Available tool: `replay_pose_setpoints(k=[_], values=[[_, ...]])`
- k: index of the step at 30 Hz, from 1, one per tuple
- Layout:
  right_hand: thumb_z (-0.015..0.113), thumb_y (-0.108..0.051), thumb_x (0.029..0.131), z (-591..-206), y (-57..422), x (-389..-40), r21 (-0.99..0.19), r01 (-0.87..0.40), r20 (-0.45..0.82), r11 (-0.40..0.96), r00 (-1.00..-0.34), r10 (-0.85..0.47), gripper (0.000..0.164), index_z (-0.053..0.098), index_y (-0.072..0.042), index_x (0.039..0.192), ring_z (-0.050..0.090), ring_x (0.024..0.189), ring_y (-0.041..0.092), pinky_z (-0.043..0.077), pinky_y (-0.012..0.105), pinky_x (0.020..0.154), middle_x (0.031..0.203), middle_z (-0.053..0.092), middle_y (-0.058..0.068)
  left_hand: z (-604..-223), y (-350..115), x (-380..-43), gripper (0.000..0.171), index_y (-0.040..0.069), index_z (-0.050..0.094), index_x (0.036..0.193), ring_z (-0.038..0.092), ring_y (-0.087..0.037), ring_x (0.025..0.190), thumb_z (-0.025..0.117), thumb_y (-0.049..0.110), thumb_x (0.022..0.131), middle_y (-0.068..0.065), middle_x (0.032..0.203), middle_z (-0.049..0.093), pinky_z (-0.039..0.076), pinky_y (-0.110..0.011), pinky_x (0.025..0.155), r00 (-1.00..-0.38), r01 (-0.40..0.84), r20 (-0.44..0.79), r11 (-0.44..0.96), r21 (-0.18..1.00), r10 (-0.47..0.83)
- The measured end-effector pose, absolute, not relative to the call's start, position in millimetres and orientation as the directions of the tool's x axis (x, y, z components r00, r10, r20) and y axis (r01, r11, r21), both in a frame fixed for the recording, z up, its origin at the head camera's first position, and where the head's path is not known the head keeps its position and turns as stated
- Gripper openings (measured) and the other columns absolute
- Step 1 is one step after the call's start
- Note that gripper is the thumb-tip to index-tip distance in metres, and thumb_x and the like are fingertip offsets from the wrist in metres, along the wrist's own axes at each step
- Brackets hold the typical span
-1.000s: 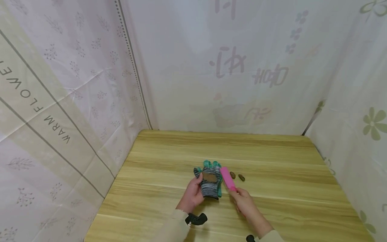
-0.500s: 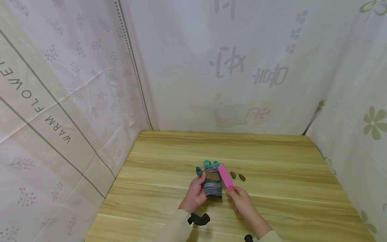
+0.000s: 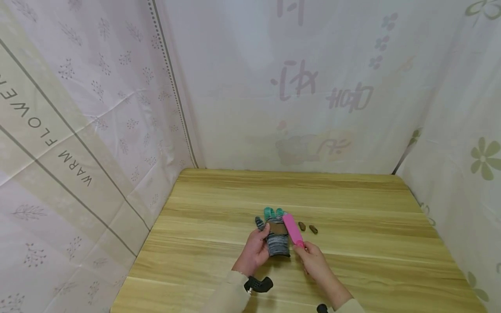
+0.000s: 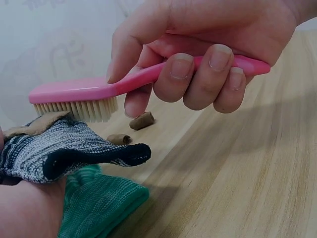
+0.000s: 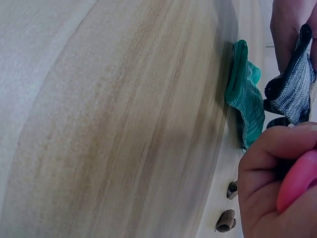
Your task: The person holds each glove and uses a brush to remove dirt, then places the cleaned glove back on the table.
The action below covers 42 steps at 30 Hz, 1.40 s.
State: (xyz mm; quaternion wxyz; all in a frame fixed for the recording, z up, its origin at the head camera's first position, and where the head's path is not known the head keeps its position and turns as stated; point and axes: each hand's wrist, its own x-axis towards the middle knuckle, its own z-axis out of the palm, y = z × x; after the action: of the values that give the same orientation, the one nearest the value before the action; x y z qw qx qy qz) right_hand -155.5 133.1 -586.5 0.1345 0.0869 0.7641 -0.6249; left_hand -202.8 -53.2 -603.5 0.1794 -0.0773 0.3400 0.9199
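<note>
My left hand holds a grey-and-black knitted glove by its left side, thumb on top. A brown patch lies across the glove's face. In my right hand is a pink brush, its handle gripped by curled fingers. The pale bristles face down at the glove beside the patch; whether they touch it I cannot tell. Below, a green knitted glove lies on the table, mostly hidden from the head view except for its fingers.
Two small brown rolled pieces lie on the wooden table just right of the brush. Printed curtains hang behind the table and along both sides. A black strap piece sits at my left wrist.
My left hand and the grey glove have shifted slightly right, covering more of the green glove. The brush has moved a little left over the glove's edge. Both grips stay the same.
</note>
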Motion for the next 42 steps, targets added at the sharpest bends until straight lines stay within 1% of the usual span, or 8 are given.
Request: replay_pose_setpoints(k=[9, 17, 22, 26, 31, 35, 39, 42], values=[[0.055, -0.021, 0.103, -586.2, 133.2, -152.7, -0.929, 0.305, -0.319, 0.211, -0.947, -0.037, 0.026, 0.058, 0.005, 0.103, 0.032, 0.044, 0.008, 0.028, 0.021, 0.039, 0.057, 0.039, -0.005, -605.1, -51.1, -203.2, 0.026, 0.001, 0.049, 0.128, 0.065, -0.018, 0.109, 0.050, 0.017, 0.108, -0.005, 0.114, 0.067, 0.055, -0.035, 0.094, -0.925, -0.373, -0.305, -0.696, 0.613, 0.227], [0.055, -0.019, 0.103, -584.7, 135.9, -152.1, -0.932, 0.288, -0.296, 0.219, -0.955, -0.002, 0.028, 0.060, 0.007, 0.111, 0.032, 0.043, 0.008, 0.029, 0.021, 0.039, 0.056, 0.039, -0.005, -603.2, -52.7, -204.4, 0.025, -0.001, 0.049, 0.126, 0.069, -0.016, 0.105, 0.054, 0.012, 0.105, -0.005, 0.113, 0.070, 0.056, -0.031, 0.093, -0.928, -0.323, -0.358, -0.710, 0.625, 0.106], [0.055, -0.018, 0.103, -582.7, 134.8, -152.6, -0.941, 0.259, -0.262, 0.216, -0.965, 0.014, 0.025, 0.059, 0.006, 0.107, 0.032, 0.043, 0.007, 0.028, 0.021, 0.040, 0.056, 0.039, -0.005, -600.7, -54.3, -203.3, 0.024, 0.000, 0.049, 0.125, 0.069, -0.016, 0.101, 0.053, 0.015, 0.106, -0.004, 0.109, 0.070, 0.057, -0.032, 0.089, -0.922, -0.340, -0.367, -0.702, 0.625, 0.120], [0.056, -0.016, 0.103, -581.1, 130.1, -153.5, -0.950, 0.232, -0.238, 0.207, -0.971, -0.006, 0.025, 0.060, 0.007, 0.109, 0.032, 0.044, 0.007, 0.028, 0.020, 0.041, 0.057, 0.039, -0.005, -599.6, -52.2, -201.0, 0.021, 0.002, 0.050, 0.121, 0.067, -0.013, 0.100, 0.045, 0.019, 0.109, -0.001, 0.106, 0.069, 0.055, -0.029, 0.087, -0.926, -0.346, -0.350, -0.684, 0.642, 0.140], [0.057, -0.018, 0.103, -579.5, 123.8, -154.4, -0.952, 0.222, -0.234, 0.213, -0.972, -0.031, 0.027, 0.061, 0.008, 0.111, 0.033, 0.044, 0.007, 0.028, 0.020, 0.041, 0.057, 0.040, -0.005, -596.6, -45.5, -199.3, 0.026, 0.001, 0.042, 0.128, 0.062, -0.010, 0.104, 0.036, 0.020, 0.112, -0.001, 0.114, 0.063, 0.050, -0.025, 0.091, -0.928, -0.353, -0.340, -0.649, 0.674, 0.152], [0.057, -0.022, 0.103, -575.7, 120.7, -153.8, -0.952, 0.233, -0.246, 0.197, -0.968, -0.043, 0.029, 0.062, 0.005, 0.110, 0.032, 0.044, 0.007, 0.028, 0.021, 0.041, 0.057, 0.039, -0.005, -594.2, -40.3, -198.8, 0.026, 0.000, 0.039, 0.129, 0.059, -0.006, 0.102, 0.038, 0.019, 0.111, 0.000, 0.113, 0.060, 0.048, -0.020, 0.092, -0.922, -0.367, -0.355, -0.638, 0.677, 0.154], [0.053, -0.029, 0.106, -572.9, 117.1, -153.1, -0.959, 0.238, -0.252, 0.157, -0.965, -0.077, 0.035, 0.063, 0.005, 0.108, 0.031, 0.046, 0.007, 0.027, 0.020, 0.042, 0.060, 0.040, -0.004, -592.2, -35.9, -197.2, 0.023, 0.001, 0.043, 0.124, 0.059, -0.004, 0.100, 0.042, 0.019, 0.110, 0.004, 0.107, 0.060, 0.049, -0.018, 0.091, -0.923, -0.369, -0.349, -0.636, 0.678, 0.164], [0.048, -0.034, 0.108, -572.5, 113.6, -152.4, -0.960, 0.246, -0.259, 0.136, -0.961, -0.093, 0.043, 0.063, 0.006, 0.107, 0.030, 0.047, 0.007, 0.027, 0.020, 0.043, 0.061, 0.040, -0.003, -591.7, -32.9, -195.0, 0.026, 0.000, 0.044, 0.128, 0.059, -0.004, 0.107, 0.043, 0.018, 0.109, 0.001, 0.116, 0.061, 0.048, -0.019, 0.097, -0.920, -0.380, -0.342, -0.641, 0.667, 0.191]])
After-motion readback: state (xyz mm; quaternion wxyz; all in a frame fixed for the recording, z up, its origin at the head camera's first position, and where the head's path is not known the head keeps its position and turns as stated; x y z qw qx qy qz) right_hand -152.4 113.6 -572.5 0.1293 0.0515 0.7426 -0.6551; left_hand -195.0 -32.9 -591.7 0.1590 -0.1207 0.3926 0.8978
